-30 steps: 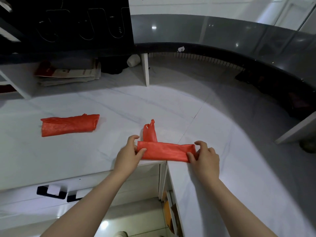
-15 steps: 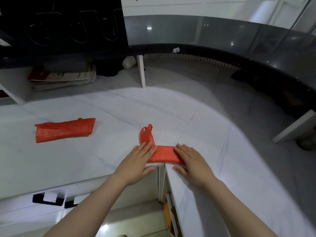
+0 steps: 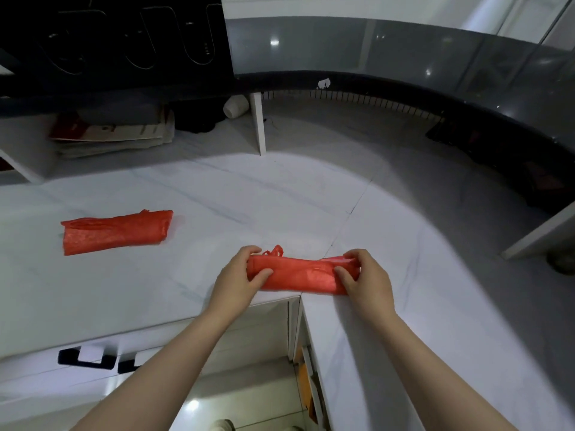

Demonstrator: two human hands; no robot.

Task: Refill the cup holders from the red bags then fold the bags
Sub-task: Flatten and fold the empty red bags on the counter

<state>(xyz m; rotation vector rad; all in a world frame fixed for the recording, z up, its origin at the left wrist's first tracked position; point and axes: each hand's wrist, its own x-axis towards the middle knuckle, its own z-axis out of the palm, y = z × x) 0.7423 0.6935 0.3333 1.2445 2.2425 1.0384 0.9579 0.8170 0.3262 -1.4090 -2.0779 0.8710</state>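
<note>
Head view, from the left: a first red bag (image 3: 115, 231) lies folded on the white counter (image 3: 249, 197), well left of the white post (image 3: 257, 126) and nearer the person, where it lay a second ago. It is a rough rectangle of thin, crinkled plastic with a faint sheen, ragged at its right end where the layers meet.

Next comes the left hand (image 3: 239, 275), in front of the post at the counter's near edge. Half a second ago it lay flat with straight fingers, pressing the second red bag (image 3: 301, 275) down. Now its thumb and curled fingers pinch that bag's left end. The bag has changed too: the handle end that stood out behind it is turned in, and only a small loop (image 3: 275, 251) peeks over the top edge. What is left is a long, narrow, soft strip, several layers thick and lumpy rather than crisp. Whether it rests on the counter or is just lifted I cannot tell. The right hand (image 3: 364, 278), right of the post's line, has likewise gone from pressing flat to pinching the strip's right end, thumb on the near face.

By my judgement the refilling is done and this bag is close to matching the first, with perhaps one more fold remaining. The film looks springy, so it may open if released.
</note>
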